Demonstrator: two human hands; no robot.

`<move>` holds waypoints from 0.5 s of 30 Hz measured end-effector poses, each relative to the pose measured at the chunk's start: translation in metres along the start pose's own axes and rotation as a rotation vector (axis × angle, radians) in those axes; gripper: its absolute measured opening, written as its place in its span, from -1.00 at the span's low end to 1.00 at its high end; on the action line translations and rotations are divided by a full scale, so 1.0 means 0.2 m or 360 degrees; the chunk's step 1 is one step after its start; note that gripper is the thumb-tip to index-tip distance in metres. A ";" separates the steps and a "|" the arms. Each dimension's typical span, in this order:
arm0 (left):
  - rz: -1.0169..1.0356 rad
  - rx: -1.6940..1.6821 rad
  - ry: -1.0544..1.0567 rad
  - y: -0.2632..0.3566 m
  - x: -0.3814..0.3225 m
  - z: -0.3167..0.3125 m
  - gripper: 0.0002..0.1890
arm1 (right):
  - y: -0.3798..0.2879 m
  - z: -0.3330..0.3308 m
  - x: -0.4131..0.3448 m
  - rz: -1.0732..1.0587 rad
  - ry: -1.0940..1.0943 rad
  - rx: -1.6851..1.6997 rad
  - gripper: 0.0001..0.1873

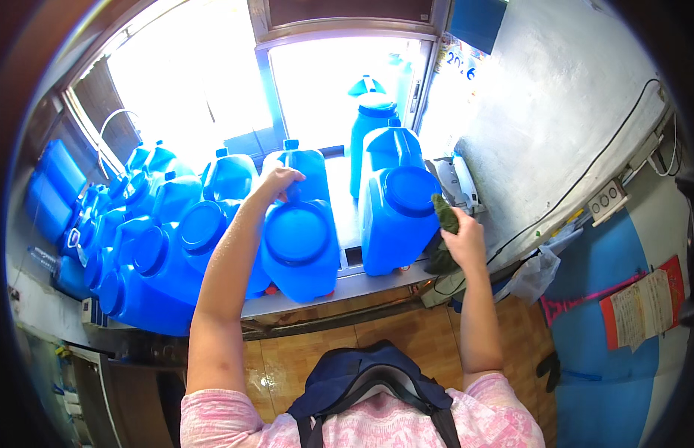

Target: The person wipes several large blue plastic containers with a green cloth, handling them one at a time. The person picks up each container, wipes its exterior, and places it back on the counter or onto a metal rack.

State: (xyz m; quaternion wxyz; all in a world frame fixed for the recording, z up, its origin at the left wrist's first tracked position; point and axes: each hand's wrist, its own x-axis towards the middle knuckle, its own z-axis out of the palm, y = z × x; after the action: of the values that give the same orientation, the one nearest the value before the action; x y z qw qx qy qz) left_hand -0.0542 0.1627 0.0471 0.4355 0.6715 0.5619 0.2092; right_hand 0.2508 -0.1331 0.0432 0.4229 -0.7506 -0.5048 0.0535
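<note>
Blue plastic water jugs with wide round caps line a metal counter. My left hand (282, 182) is closed around the handle of one upright blue jug (300, 238) in the middle of the row. In my right hand (464, 238) is a dark green cloth (448, 219), whose lower part hangs down past the counter's edge. The cloth is beside another upright blue jug (397, 224), close to its round cap; whether they touch is unclear. Behind that jug stands one more blue jug (359, 134) by the bright window opening.
Several more blue jugs (156, 246) crowd the counter's left side. A metal counter edge (347, 287) runs before me. At right are a wall outlet box (608, 201), a black cable (576, 185) along the wall, and a plastic bag (534, 270). Tiled floor (302, 339) shows below.
</note>
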 end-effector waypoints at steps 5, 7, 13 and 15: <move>-0.0048 -0.0599 -0.0097 0.01 -0.25 0.18 -0.56 | -0.31 -0.13 0.04 -0.0063 -0.0322 0.0823 -0.56; -0.0012 -0.0702 -0.0118 -0.01 -0.30 0.26 -0.55 | -0.45 -0.06 0.06 -0.0353 -0.0551 0.0709 -0.42; 0.0006 -0.0842 0.0113 -0.05 -0.29 0.31 -0.47 | -0.75 0.53 -0.20 -0.0923 -0.0691 -0.0533 -0.22; -0.0024 -0.1072 -0.0042 -0.06 -0.31 0.30 -0.55 | -0.67 0.53 -0.29 -0.1291 -0.0721 -0.0294 -0.40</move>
State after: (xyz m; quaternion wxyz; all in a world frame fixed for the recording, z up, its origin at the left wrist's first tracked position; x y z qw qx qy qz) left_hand -0.0324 0.0827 0.0173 0.6417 0.4882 0.4605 0.3713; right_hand 0.0739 -0.1009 0.0484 0.2205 -0.4968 -0.8394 0.0013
